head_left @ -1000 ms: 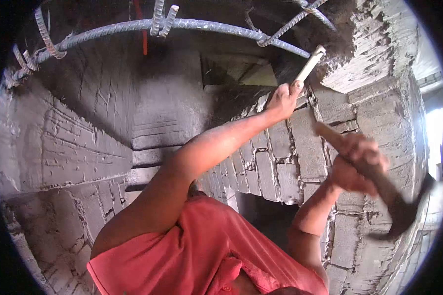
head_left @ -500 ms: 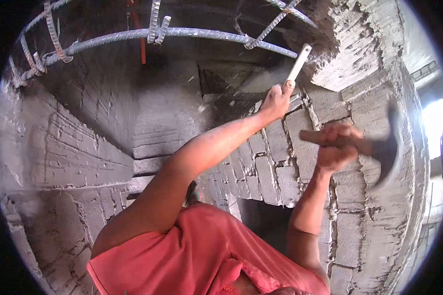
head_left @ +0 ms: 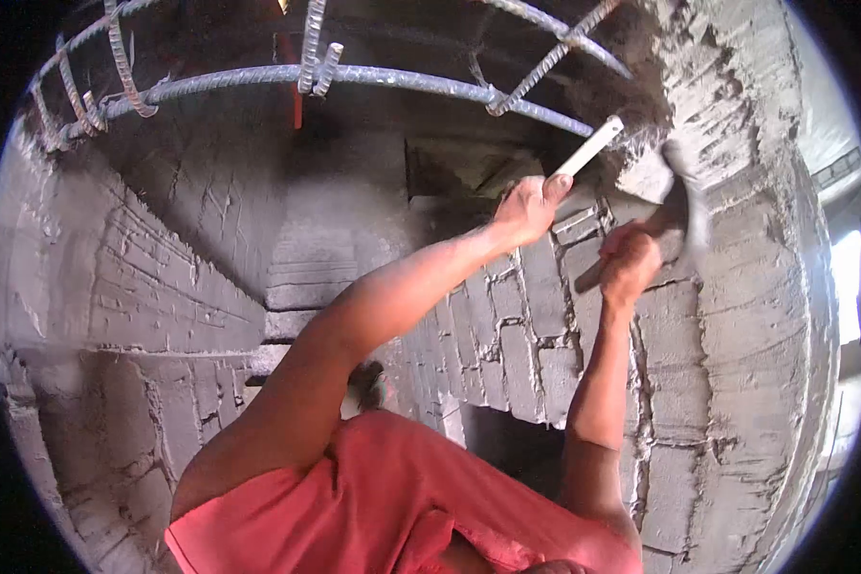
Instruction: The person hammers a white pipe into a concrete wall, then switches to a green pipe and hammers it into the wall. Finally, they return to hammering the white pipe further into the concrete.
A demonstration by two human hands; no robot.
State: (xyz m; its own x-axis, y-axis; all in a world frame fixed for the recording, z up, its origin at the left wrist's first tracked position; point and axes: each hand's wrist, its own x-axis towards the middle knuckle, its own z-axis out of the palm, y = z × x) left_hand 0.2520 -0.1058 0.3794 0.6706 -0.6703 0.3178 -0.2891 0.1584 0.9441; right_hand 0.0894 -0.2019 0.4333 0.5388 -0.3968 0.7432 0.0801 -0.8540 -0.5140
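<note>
My left hand (head_left: 529, 209) is closed around a flat pale bar (head_left: 591, 149) with a small hole at its upper end. The bar slants up to the right, that end close to the rough broken concrete (head_left: 708, 124) and the tip of a rebar. The bar's lower end is hidden in my fist. My right hand (head_left: 631, 263) grips a hammer by its wooden handle (head_left: 588, 278). The hammer's long, curved head (head_left: 684, 206) is blurred, just below the broken concrete and right of the bar.
Ribbed rebar (head_left: 402, 80) with bent ties crosses the top of the view. A grey block wall (head_left: 679, 354) stands on the right, a plastered wall (head_left: 172, 258) on the left. A dark opening (head_left: 512, 440) lies low in the middle, and a red strip (head_left: 297, 105) hangs behind the rebar.
The hammer in my right hand has swung up and left, toward the bar and the broken concrete. My left hand still holds the bar, which now tilts more to the right.
</note>
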